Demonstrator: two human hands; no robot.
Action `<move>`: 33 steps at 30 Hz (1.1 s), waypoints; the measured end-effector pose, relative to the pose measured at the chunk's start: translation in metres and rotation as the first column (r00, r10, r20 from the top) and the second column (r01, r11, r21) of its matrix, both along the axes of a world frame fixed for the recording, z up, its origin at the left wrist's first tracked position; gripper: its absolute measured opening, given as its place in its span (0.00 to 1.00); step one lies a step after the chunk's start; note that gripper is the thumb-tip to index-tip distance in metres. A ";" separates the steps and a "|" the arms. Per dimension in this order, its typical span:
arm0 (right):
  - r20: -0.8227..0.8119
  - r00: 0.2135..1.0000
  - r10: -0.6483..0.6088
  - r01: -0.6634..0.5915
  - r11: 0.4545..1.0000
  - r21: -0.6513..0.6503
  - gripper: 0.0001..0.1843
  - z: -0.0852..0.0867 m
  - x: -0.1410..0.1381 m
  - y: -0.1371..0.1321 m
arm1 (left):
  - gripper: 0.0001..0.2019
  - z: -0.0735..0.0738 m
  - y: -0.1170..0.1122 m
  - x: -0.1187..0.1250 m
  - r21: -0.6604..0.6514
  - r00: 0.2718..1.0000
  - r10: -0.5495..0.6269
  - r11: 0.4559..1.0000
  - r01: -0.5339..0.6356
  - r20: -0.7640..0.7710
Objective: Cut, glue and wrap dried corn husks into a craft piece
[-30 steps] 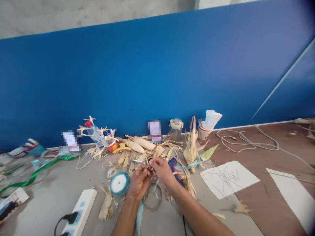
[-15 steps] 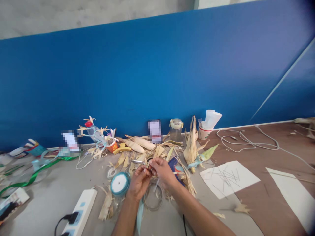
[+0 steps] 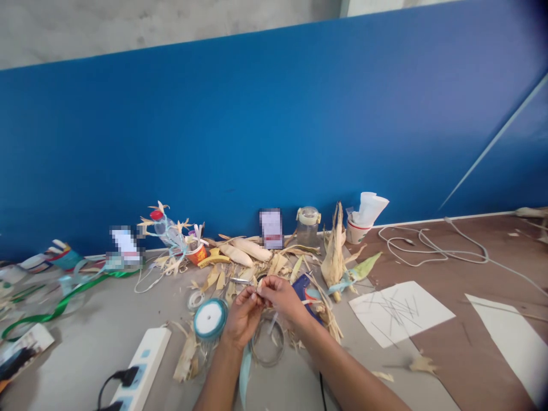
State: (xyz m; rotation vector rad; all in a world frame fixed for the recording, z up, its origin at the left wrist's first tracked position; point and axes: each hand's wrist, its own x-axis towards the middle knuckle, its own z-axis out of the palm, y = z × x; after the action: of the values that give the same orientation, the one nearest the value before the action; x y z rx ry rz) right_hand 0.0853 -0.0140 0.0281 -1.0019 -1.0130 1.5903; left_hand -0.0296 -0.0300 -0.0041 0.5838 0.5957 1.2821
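My left hand [image 3: 243, 314] and my right hand [image 3: 279, 297] meet over the middle of the table, fingertips pinched together. Between them is something small and pale, too small to make out. Just beyond my fingers lie dried corn husks [image 3: 278, 264] and silver scissors or pliers [image 3: 240, 281]. A blue glue gun [image 3: 301, 282] rests right of my right hand, partly hidden. Left of my left hand is a spool of teal ribbon [image 3: 210, 318]. Under my wrists, a coil of wire [image 3: 268, 342] and a light blue ribbon strip [image 3: 245, 371] lie on the table.
A white power strip [image 3: 143, 365] lies at the front left, and green ribbon [image 3: 64, 301] beyond it. Along the blue partition [image 3: 257, 142] stand a clear jar [image 3: 307, 225], a husk bundle [image 3: 334, 257] and a paper cup [image 3: 358, 231]. Thin sticks lie on white paper [image 3: 436, 311].
The fingers of both hands have shifted slightly against each other, still pinched together. The whole view has moved a little; the things on the table stay where they were.
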 end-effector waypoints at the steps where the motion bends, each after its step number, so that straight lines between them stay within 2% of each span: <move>1: 0.004 1.000 0.002 -0.002 1.000 0.001 0.06 0.000 0.000 0.000 | 0.11 -0.001 0.000 0.000 -0.002 1.000 0.001 1.000 -0.001 0.004; 6: 0.040 0.999 0.004 -0.004 1.000 -0.005 0.04 -0.001 0.001 0.001 | 0.11 -0.003 0.001 -0.001 -0.022 1.000 -0.001 1.000 0.001 0.010; 13: 0.033 0.999 0.020 -0.020 1.000 -0.023 0.02 0.002 0.001 0.001 | 0.12 0.003 0.000 0.000 -0.054 1.000 0.022 0.998 -0.022 0.001; 20: 0.039 0.999 0.014 -0.013 1.000 -0.025 0.07 0.002 0.003 0.002 | 0.12 0.007 -0.001 0.005 0.020 0.996 0.050 0.999 -0.048 -0.077; 27: 0.017 0.999 0.050 -0.050 0.999 0.003 0.02 -0.005 0.005 0.006 | 0.13 0.009 0.000 0.003 0.011 0.995 0.053 0.999 -0.052 -0.086; 33: -0.030 0.997 0.064 -0.064 0.998 0.007 0.02 -0.003 0.006 0.004 | 0.12 0.008 0.000 0.004 -0.002 0.996 0.064 0.998 -0.064 -0.058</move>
State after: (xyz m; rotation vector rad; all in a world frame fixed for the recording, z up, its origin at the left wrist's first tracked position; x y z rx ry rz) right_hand 0.0909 -0.0099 0.0254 -0.9465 -1.0374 1.6487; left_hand -0.0258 -0.0297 0.0042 0.6040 0.6692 1.3273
